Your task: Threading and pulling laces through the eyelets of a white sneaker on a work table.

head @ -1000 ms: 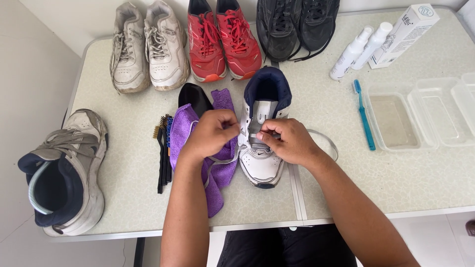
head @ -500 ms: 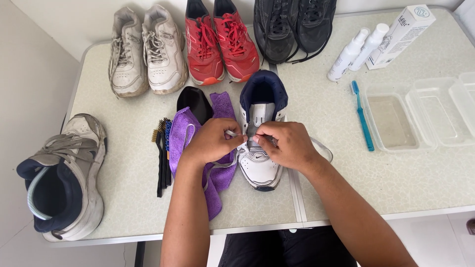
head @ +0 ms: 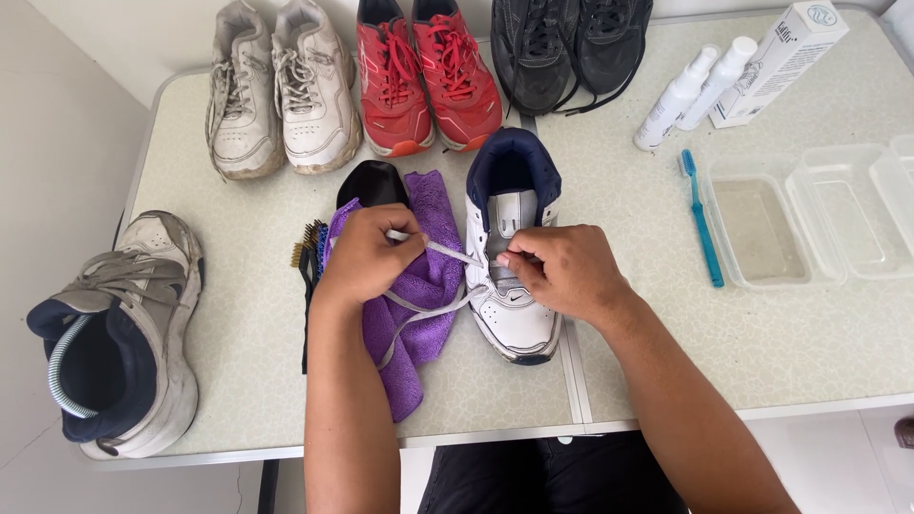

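A white sneaker [head: 515,314] with a navy collar lies on the table, toe toward me. My left hand [head: 367,255] pinches a grey shoelace [head: 447,249] and holds it taut to the left, over a purple cloth [head: 424,286]. My right hand [head: 566,271] rests on the sneaker's tongue and grips the lace where it leaves the eyelets. A loose loop of the lace trails down across the cloth.
Its mate [head: 119,333] lies at the left table edge. White [head: 276,90], red [head: 424,76] and black [head: 571,43] pairs line the back. Brushes [head: 308,262] and a black insole [head: 373,181] lie by the cloth. Blue toothbrush [head: 703,224], clear trays [head: 809,214], two spray bottles [head: 690,86] and a box [head: 781,57] sit right.
My left hand has drawn the lace out to the left, away from the sneaker, so a longer stretch now spans the gap. My right hand stays on the tongue.
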